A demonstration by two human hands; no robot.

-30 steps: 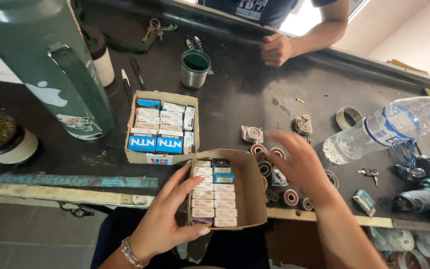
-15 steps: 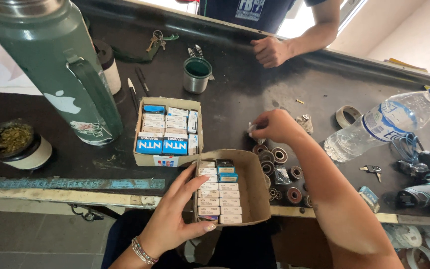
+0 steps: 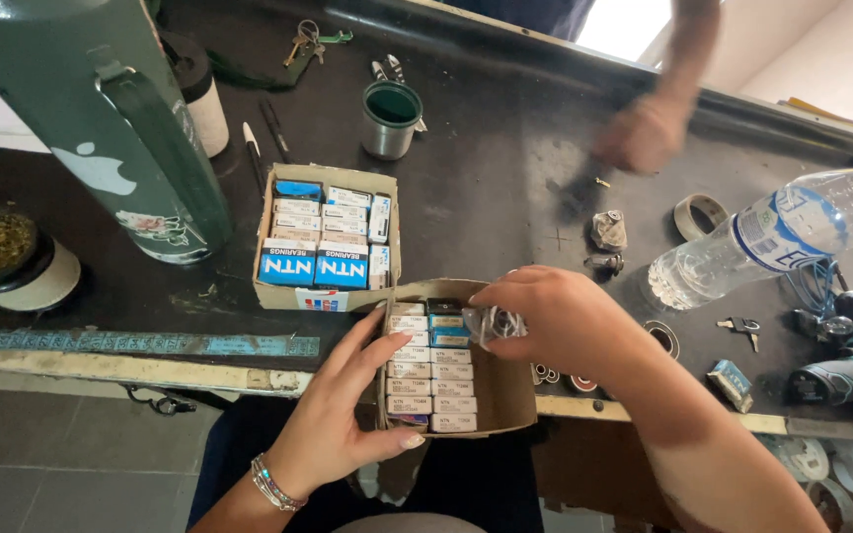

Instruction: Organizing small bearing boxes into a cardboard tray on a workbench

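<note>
My left hand (image 3: 343,400) grips the left side of a small cardboard box (image 3: 505,390) packed with several little white and blue cartons, held at the bench's front edge. My right hand (image 3: 555,321) hovers over the box's top right, pinching a small plastic-wrapped metal part (image 3: 494,323). A second cardboard box (image 3: 326,237), also full of small blue and white cartons, sits on the dark bench just behind. Loose wrapped parts (image 3: 607,229) lie further back on the right.
A tall green flask (image 3: 101,118) stands at back left beside a cup of dry herbs (image 3: 7,257). A green metal cup (image 3: 390,118), keys, a pen, a tilted plastic water bottle (image 3: 772,237) and a teal drill (image 3: 846,370) lie about. Another person's hand (image 3: 644,133) reaches in at the back.
My right hand went out to the wrapped parts on the right, picked one up and came back over the held box. The other person's hand moved toward the bench's middle.
</note>
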